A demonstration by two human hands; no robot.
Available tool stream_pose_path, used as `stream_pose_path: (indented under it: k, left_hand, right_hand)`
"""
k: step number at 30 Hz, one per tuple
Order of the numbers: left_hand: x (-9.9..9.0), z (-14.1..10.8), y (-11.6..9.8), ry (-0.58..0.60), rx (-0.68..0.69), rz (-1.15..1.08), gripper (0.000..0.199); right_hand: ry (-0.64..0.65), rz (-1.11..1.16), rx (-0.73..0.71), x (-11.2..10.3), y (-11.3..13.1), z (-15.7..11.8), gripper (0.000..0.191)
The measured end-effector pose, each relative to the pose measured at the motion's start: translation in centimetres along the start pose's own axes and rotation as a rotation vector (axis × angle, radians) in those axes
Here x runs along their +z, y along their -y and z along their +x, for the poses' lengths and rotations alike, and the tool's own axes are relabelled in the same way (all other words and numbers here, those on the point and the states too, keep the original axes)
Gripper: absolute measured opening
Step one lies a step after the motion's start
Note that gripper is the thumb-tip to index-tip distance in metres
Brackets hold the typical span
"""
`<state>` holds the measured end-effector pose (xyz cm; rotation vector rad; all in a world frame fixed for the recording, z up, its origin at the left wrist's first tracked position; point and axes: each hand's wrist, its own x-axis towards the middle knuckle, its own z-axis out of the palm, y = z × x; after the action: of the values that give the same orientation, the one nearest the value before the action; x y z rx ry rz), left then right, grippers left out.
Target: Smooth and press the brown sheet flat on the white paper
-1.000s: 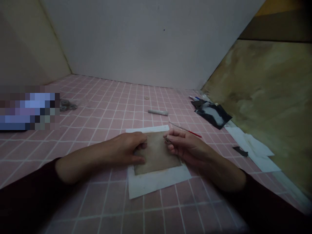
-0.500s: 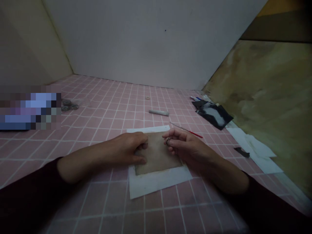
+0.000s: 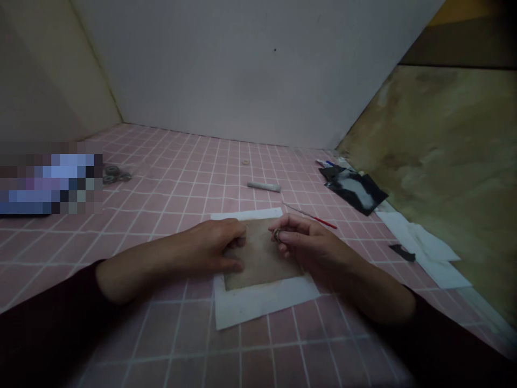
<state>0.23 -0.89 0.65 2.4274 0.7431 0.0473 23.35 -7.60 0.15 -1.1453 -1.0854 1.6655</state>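
Observation:
A brownish square sheet (image 3: 262, 264) lies on a larger white paper (image 3: 258, 310) on the pink tiled surface. My right hand (image 3: 301, 234), over the sheet's right part, pinches a small dark ring-like piece (image 3: 277, 235) between thumb and fingers. At the sheet's left edge rests my left hand (image 3: 226, 242), its thumb spread apart from the curled fingers, with nothing seen between them. A thin tool with a red handle (image 3: 323, 222) lies just beyond my right hand.
Farther off lie a grey rod (image 3: 264, 187) and a small pale ring (image 3: 245, 162). Black packets (image 3: 355, 189), white papers (image 3: 432, 248) and a dark scrap (image 3: 402, 252) line the right side. Round grey pieces (image 3: 113, 173) sit at the left beside a blurred-out object (image 3: 52, 180).
The small piece in my right hand has turned slightly between the fingers. My left hand stays in place, and the view has shifted a touch.

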Motion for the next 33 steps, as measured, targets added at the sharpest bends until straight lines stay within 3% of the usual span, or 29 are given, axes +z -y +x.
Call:
stream_pose_path:
  k: [5, 11, 16, 33]
  left_hand:
    - [-0.08, -0.07, 0.0, 0.005, 0.001, -0.004, 0.027]
    - [0.04, -0.03, 0.06, -0.005, -0.005, -0.021, 0.027]
    - [0.16, 0.0, 0.11, -0.016, -0.007, -0.01, 0.028]
    - [0.03, -0.06, -0.02, -0.009, -0.002, -0.009, 0.027]
  right_hand:
    - [-0.018, -0.055, -0.009, 0.18, 0.01, 0.04, 0.019]
    - [-0.053, -0.388, -0.207, 0.35, -0.38, -0.04, 0.016]
    - [-0.05, -0.598, -0.261, 0.31, -0.42, -0.15, 0.013]
    - [-0.106, -0.918, -0.459, 0.04, -0.44, -0.16, 0.013]
